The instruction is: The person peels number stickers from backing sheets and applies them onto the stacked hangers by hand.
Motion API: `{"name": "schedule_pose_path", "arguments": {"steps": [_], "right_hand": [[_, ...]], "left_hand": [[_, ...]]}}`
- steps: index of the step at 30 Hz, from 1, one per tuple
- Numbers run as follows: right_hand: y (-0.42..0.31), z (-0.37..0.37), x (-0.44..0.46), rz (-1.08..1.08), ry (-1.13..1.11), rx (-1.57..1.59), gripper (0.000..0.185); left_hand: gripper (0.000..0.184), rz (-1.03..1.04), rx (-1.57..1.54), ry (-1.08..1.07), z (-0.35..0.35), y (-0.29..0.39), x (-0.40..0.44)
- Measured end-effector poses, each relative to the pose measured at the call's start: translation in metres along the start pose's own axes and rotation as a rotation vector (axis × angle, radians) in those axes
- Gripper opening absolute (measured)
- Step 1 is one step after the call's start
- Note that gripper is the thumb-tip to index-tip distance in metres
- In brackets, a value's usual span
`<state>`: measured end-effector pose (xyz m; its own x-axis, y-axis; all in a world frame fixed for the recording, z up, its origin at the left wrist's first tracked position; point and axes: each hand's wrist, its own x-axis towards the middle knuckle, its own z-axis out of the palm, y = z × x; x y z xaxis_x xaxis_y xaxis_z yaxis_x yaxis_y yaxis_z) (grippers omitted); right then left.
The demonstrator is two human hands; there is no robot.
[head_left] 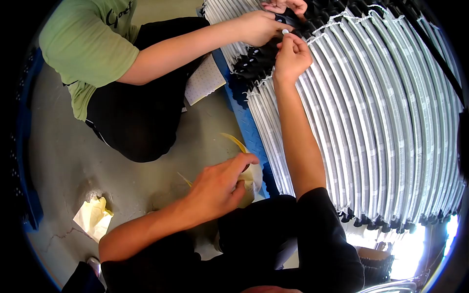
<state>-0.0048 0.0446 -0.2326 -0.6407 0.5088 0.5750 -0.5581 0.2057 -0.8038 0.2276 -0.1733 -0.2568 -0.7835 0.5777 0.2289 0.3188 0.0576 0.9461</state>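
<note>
My right hand (294,56) reaches up to the black ends (254,61) of a stack of long bundles wrapped in clear plastic (361,112). Between its thumb and finger is a small round white sticker (285,31). Lower down, my left hand (217,185) is closed on a curled sheet of yellow-and-white paper (252,178), partly hidden by the fingers. Close to my right fingertips, a co-worker's hand (264,28) touches the black ends, with the co-worker's other hand (288,6) beyond it. Several black ends carry small white dots.
A co-worker in a green shirt (93,44) crouches at the left. A dotted sheet (205,80) lies beside them. Crumpled yellowish paper (94,218) is on the grey floor (137,188). A blue pallet edge (251,132) runs under the bundles. A black strap (437,53) crosses the stack.
</note>
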Motion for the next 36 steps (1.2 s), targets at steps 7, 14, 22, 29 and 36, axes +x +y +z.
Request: {"name": "schedule_pose_path", "arguments": {"steps": [7,14,22,29,36], "right_hand": [[0.01,0.002,0.0,-0.004,0.016,-0.001,0.006],[0.009,0.005,-0.003,0.005,0.003,0.036,0.006],[0.015,-0.002,-0.002,0.019,0.002,0.021,0.005],[0.012,0.008,0.0,-0.042,0.016,-0.04,0.008],[0.037,0.049,0.032,-0.236,0.206,-0.345,0.016]], "left_hand": [[0.046,-0.021,0.006,-0.042,-0.001,-0.001,0.001],[0.047,-0.017,0.037,-0.046,0.001,-0.003,0.001],[0.048,-0.009,0.003,-0.06,0.004,-0.003,0.002],[0.05,0.035,0.007,-0.031,0.005,-0.003,0.003],[0.045,-0.077,-0.024,-0.099,0.001,0.001,-0.003]]}}
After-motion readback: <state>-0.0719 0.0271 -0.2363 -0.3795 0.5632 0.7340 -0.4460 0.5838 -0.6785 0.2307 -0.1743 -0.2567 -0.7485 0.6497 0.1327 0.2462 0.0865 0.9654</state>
